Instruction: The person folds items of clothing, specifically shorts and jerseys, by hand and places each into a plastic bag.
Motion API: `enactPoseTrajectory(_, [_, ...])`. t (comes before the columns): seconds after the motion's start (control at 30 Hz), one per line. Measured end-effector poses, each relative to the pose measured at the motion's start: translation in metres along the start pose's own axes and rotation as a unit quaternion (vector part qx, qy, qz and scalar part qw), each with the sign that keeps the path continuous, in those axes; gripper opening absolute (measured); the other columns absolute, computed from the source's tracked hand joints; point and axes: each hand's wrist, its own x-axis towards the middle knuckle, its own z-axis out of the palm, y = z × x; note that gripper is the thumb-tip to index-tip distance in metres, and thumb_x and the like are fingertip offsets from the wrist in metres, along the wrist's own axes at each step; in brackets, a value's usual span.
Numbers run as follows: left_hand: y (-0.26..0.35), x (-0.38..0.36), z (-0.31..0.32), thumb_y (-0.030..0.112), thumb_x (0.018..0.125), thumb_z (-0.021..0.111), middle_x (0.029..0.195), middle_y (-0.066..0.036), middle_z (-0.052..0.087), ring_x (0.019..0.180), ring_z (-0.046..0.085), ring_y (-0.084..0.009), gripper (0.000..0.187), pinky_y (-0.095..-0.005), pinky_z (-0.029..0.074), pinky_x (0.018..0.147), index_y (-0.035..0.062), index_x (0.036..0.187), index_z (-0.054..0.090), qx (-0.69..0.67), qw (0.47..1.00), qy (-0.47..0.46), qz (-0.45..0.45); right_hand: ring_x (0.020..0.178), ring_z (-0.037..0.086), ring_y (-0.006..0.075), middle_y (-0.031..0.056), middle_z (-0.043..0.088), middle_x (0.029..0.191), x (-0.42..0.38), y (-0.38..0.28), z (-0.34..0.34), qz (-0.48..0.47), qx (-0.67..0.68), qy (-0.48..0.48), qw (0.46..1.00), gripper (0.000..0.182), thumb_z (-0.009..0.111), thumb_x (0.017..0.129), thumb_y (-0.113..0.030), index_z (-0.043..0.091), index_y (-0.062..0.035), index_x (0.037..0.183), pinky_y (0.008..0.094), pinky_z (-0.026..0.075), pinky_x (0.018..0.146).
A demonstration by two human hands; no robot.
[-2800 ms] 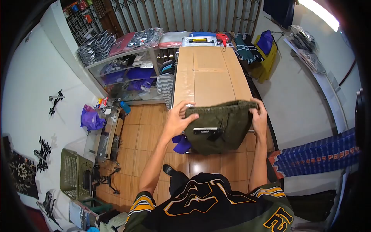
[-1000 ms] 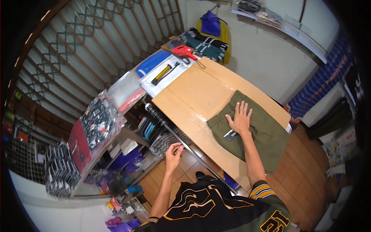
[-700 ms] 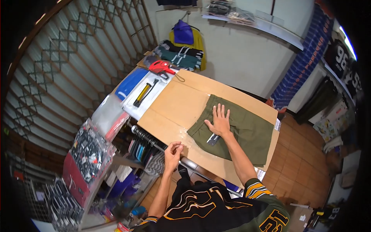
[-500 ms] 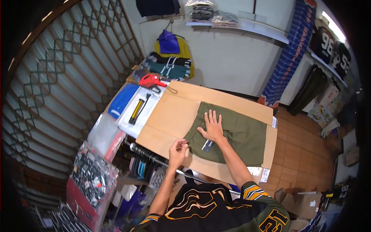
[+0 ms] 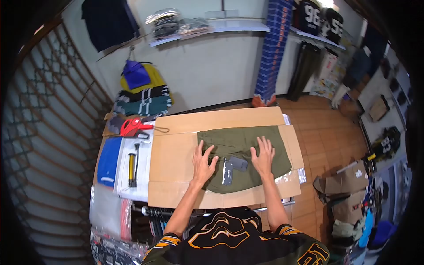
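Olive green shorts point(image 5: 247, 139) lie flat on a cardboard sheet point(image 5: 172, 170). Dark tags point(image 5: 228, 172) rest on the middle of the shorts, one with white print. My left hand point(image 5: 204, 164) is at the left edge of the garment, fingers spread, holding nothing. Over the right part of the shorts is my right hand point(image 5: 263, 155), also with fingers apart and empty. The tags lie between the two hands.
Left of the cardboard are a red tool point(image 5: 132, 127), a yellow and black pump point(image 5: 132, 170) and a blue packet point(image 5: 109, 160). Folded clothes point(image 5: 143, 101) sit behind. A shelf point(image 5: 221, 27) spans the wall; cardboard boxes point(image 5: 346, 183) stand at the right.
The view has turned to the right. My left hand has opened and moved onto the left edge of the shorts. My right hand has shifted right, uncovering more of the tags.
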Motion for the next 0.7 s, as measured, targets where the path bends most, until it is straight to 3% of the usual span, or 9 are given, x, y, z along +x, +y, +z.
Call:
enactPoseTrajectory(0.07, [-0.013,0.006,0.009,0.025,0.091,0.071,0.161,-0.022,0.027,0.141,0.030,-0.0530,0.049,-0.0624,0.030,0.112,0.0173,0.137,0.059,0.030,0.999,-0.032,-0.015,0.148,0.024,0.0462,0.0201,0.033,0.161,-0.008,0.017,-0.014,0.092,-0.098,-0.038,0.990,0.063,0.061,0.095,-0.042,0.048,-0.0149,0.150,0.0739,0.013,0.114])
enactPoseTrajectory(0.2, [-0.037,0.004,0.009,0.025,0.091,0.070,0.164,-0.022,0.020,0.142,0.026,-0.0568,0.051,-0.0655,0.027,0.112,0.0214,0.141,0.057,0.071,0.994,-0.073,-0.033,0.151,0.019,0.0457,0.0204,0.029,0.162,-0.024,0.028,-0.006,0.079,-0.182,-0.060,0.978,0.065,0.056,0.097,-0.049,0.045,-0.0162,0.152,0.0736,0.013,0.114])
enactPoseTrajectory(0.4, [-0.063,-0.002,-0.021,0.023,0.090,0.070,0.166,-0.021,0.020,0.146,0.027,-0.0490,0.052,-0.0579,0.023,0.115,0.0222,0.141,0.058,0.050,0.996,-0.069,-0.032,0.150,0.019,0.0464,0.0211,0.029,0.162,-0.037,-0.001,0.016,0.074,-0.195,-0.059,0.976,0.065,0.054,0.097,-0.049,0.045,-0.0159,0.152,0.0741,0.013,0.114])
enactPoseTrajectory(0.7, [-0.086,-0.011,-0.062,0.023,0.090,0.070,0.165,-0.020,0.023,0.147,0.028,-0.0440,0.051,-0.0546,0.022,0.116,0.0209,0.140,0.059,0.044,0.995,-0.076,-0.046,0.150,0.019,0.0474,0.0221,0.029,0.162,-0.051,-0.041,0.035,0.067,-0.195,-0.069,0.976,0.065,0.055,0.097,-0.048,0.045,-0.0150,0.152,0.0746,0.014,0.113])
